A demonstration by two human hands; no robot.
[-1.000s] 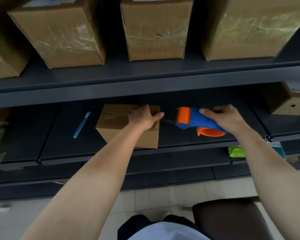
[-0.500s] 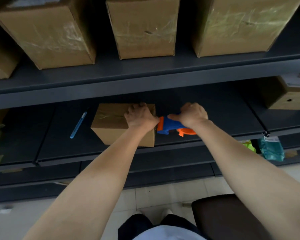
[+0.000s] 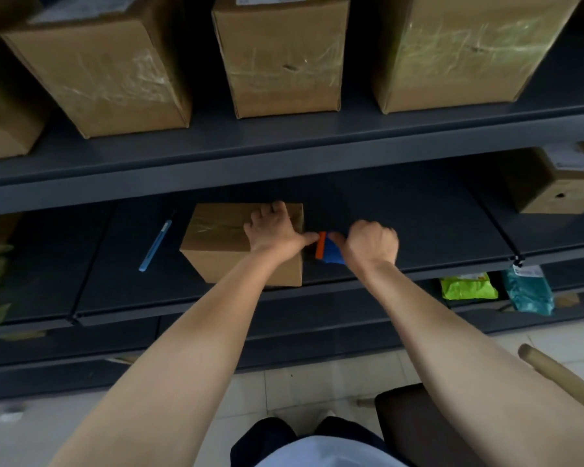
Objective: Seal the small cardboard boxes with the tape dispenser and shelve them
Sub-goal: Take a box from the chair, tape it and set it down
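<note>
Cardboard box (image 3: 216, 251): middle shelf (image 3: 418, 230), my left hand (image 3: 272, 230) gripping its top, fingers curled.
Tape dispenser (image 3: 327, 252): my right hand (image 3: 371, 246) clenched round it.
Change: dispenser moved in, now beside the box (taping can start).

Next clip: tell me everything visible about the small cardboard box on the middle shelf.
The small cardboard box is plain brown and closed, with clear tape wrinkled across its top. It sits flat near the front edge of the dark shelf, slightly turned. The left hand holds down the top's right end, thumb reaching the right edge, where the tape dispenser is held close.
</note>
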